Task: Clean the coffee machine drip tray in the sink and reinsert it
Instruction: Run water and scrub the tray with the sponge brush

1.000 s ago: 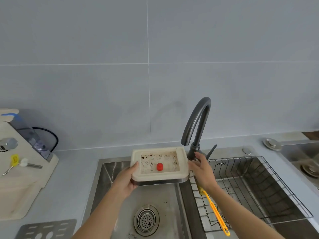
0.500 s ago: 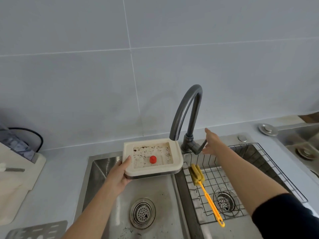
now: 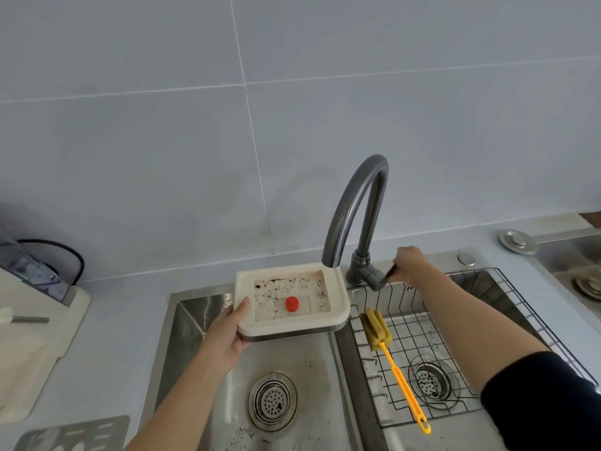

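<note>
My left hand point(image 3: 229, 333) grips the left edge of the cream drip tray point(image 3: 340, 304), holding it level over the left sink basin point(image 3: 201, 323), right under the spout of the dark grey faucet point(image 3: 357, 203). Brown coffee specks and a red float point(image 3: 291, 303) lie in the tray's well. My right hand point(image 3: 410, 265) is curled round the faucet lever point(image 3: 388, 272) behind the right basin. No water runs from the spout. The cream coffee machine point(image 3: 35, 323) stands at the left edge, only partly in view.
A yellow sponge brush point(image 3: 395, 366) with an orange handle lies on the wire rack point(image 3: 507, 307) in the right basin. Each basin has a drain strainer point(image 3: 272, 401). A perforated metal grate point(image 3: 74, 434) lies on the counter at lower left. Another sink sits at far right.
My right hand let go of the tray's right side, reached back past the faucet and closed on its lever. The left hand alone now holds the tray; the view shifted right.
</note>
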